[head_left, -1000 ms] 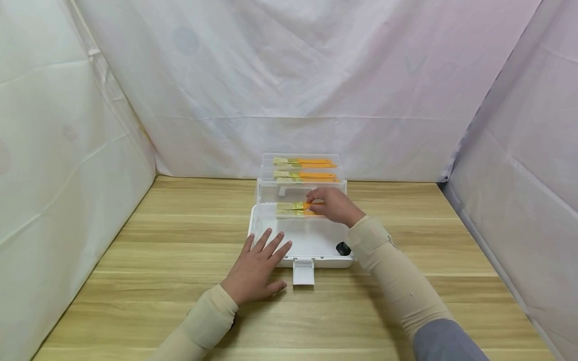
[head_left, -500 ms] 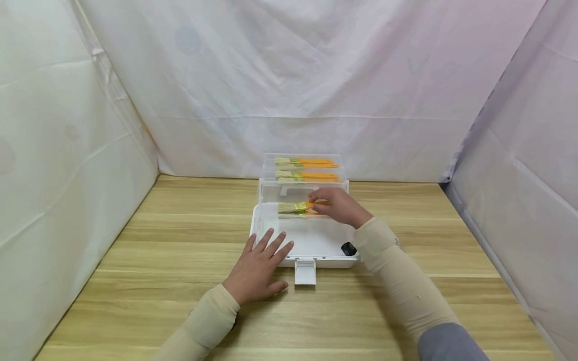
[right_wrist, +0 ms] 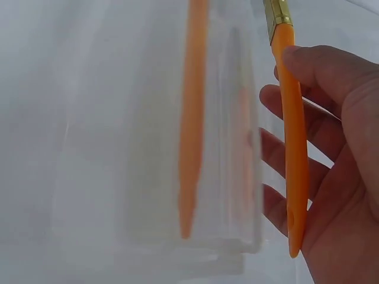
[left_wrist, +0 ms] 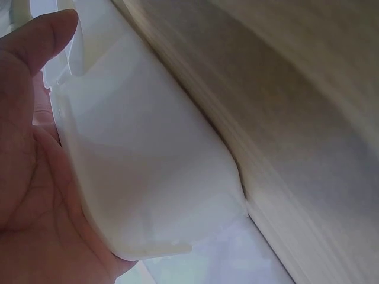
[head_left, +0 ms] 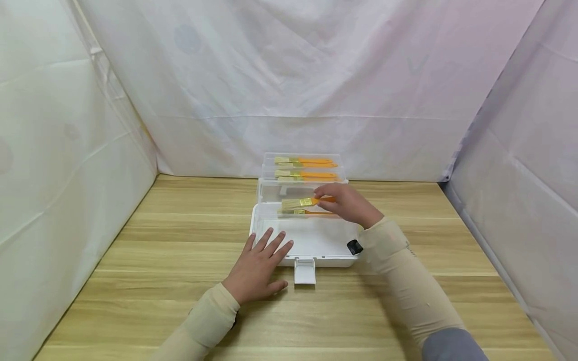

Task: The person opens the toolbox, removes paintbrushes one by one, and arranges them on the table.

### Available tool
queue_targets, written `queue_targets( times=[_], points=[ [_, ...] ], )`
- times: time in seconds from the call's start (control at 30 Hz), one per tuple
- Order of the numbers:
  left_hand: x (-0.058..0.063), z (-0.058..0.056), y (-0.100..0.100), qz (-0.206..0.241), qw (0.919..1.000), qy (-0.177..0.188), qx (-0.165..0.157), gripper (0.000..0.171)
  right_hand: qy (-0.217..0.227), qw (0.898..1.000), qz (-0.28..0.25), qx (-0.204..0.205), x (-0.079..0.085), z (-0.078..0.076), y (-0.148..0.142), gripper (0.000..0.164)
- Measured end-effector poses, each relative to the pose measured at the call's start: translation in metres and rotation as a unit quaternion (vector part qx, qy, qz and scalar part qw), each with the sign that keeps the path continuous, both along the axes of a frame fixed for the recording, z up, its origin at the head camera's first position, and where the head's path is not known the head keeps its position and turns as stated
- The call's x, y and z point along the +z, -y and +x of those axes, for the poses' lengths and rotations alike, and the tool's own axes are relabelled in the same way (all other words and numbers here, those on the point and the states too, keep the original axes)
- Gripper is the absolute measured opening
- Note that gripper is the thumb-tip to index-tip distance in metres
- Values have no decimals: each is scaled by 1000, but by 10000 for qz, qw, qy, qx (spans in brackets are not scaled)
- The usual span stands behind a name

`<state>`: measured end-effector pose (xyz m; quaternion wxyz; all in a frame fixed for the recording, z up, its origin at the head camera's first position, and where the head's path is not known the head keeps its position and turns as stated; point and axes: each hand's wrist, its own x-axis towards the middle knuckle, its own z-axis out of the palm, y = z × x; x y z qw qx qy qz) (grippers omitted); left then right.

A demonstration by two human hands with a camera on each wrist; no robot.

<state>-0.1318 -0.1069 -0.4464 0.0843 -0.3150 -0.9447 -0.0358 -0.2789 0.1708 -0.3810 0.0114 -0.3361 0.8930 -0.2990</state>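
Note:
My right hand (head_left: 346,201) pinches the orange handle of a flat paintbrush (head_left: 298,203) between thumb and fingers. Its pale bristles point left, above the lowest clear tray of a white plastic box (head_left: 311,243). In the right wrist view the held paintbrush (right_wrist: 296,142) is beside the tray's wall, and another paintbrush (right_wrist: 192,118) lies inside behind the clear plastic. My left hand (head_left: 255,273) lies with fingers spread over the box's front left rim. The left wrist view shows its palm (left_wrist: 35,201) against the box's side wall (left_wrist: 142,160).
Two clear upper trays (head_left: 267,173) rise stepwise at the back, with several orange-handled paintbrushes (head_left: 316,161) in them. A white latch (head_left: 305,273) hangs from the box's front. A small black object (head_left: 354,246) shows under the right cuff. White cloth (head_left: 289,75) surrounds the wooden table (head_left: 171,240).
My right hand has lifted one paintbrush from the lowest tray, moving it up and slightly right. One paintbrush stays behind there. The left hand has stayed in place.

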Motion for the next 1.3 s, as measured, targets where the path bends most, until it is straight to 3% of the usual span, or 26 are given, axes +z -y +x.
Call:
queue_targets(
  times=[0.4, 0.83, 1.3],
  points=[
    [-1, 1, 3, -40, 10000, -81, 26, 88, -92, 9998, -39, -186, 20, 15, -17, 22],
    [1, 2, 3, 20, 10000, -61, -4, 88, -408, 9976, 68, -558, 18, 19, -61, 23],
    [1, 3, 2, 30, 10000, 8, -11, 88, -265, 9904, 53, -1358, -13, 12, -131, 27]
  ],
)
